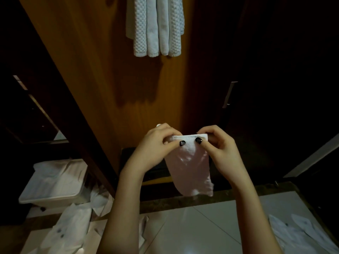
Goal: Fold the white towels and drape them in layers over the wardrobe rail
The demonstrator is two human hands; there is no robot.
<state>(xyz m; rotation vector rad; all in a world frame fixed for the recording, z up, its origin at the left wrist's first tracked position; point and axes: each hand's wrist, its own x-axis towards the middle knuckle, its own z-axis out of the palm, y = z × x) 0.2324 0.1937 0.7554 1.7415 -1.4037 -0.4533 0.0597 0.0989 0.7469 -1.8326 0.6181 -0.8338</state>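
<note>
A small white towel (190, 169) hangs folded in front of me, held by its top edge. My left hand (156, 145) pinches the top left corner between thumb and fingers. My right hand (218, 143) pinches the top right corner the same way, the two thumbs close together. Higher up, several white towels (156, 26) hang side by side in layers inside the wooden wardrobe; the rail itself is out of view above the frame.
A white plastic bin (55, 182) with white cloth in it stands at the lower left. More white cloths (73, 228) lie on the tiled floor at the left, and others (300, 233) at the lower right. A dark wardrobe door with a metal handle (229, 94) is at the right.
</note>
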